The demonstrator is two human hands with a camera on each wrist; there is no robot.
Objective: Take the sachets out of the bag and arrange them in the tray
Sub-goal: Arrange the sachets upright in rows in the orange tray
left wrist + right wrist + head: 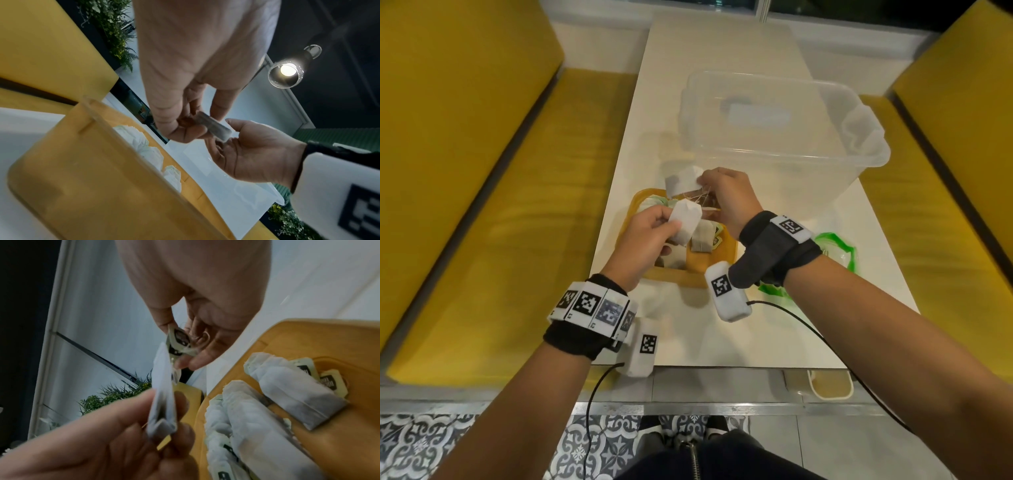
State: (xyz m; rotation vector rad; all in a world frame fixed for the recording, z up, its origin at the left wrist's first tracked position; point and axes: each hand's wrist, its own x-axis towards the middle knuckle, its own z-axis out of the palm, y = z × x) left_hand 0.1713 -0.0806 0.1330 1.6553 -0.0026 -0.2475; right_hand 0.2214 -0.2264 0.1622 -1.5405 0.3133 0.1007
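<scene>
Your left hand (645,236) pinched one sachet (686,221) while your right hand (729,198) pinched another sachet's tag (179,344) above the tray (697,265).

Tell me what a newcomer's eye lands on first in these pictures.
First, the two hands meeting above the yellow tray: the left hand grips a white tea bag, and the right hand pinches another tea bag with tangled strings between them. Next, the big clear plastic tub behind them on the white table, and more tea bags lying in the tray.
</scene>
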